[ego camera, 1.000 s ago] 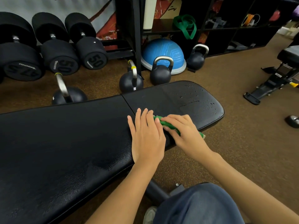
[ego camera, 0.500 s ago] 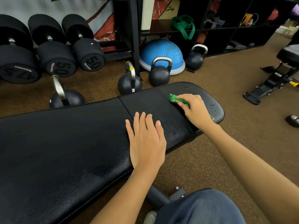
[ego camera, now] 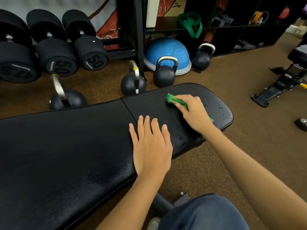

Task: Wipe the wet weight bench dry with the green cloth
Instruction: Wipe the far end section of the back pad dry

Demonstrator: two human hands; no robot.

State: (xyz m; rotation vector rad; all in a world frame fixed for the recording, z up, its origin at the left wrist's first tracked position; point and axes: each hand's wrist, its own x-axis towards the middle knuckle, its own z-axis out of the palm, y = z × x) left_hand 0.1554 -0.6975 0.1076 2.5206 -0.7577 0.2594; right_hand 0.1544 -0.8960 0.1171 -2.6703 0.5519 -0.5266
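**ENTRY: BENCH WIPE-DOWN, PARTLY DONE**

Item 1, weight bench (ego camera: 66, 146): black padded, two sections split by a seam. All positions below given rel. to the bench.

Item 2, green cloth (ego camera: 172, 99): lay on the short end pad, bunched, toward the far edge. Most of it was covered by the hand; a small green bit showed at the wrist side.

Item 3, right hand (ego camera: 193, 112): was laid over the cloth, fingers curled onto it, pressing it to the pad.

Item 4, left hand (ego camera: 152, 145): was set flat on the bench at the near edge, just by the seam, fingers straight and lightly spread. Nothing held.

Condition: water droplets (ego camera: 219, 107) were seen on the end pad beyond the cloth, toward its rounded tip. Pad area betw. seam and cloth looked streaked, prob. already wiped. Long section showed no clear drops; sheen only, so wet/dry could not be told.

Est. progress: approx. mid-job. Remaining: tip and far edge of end pad; poss. long section.
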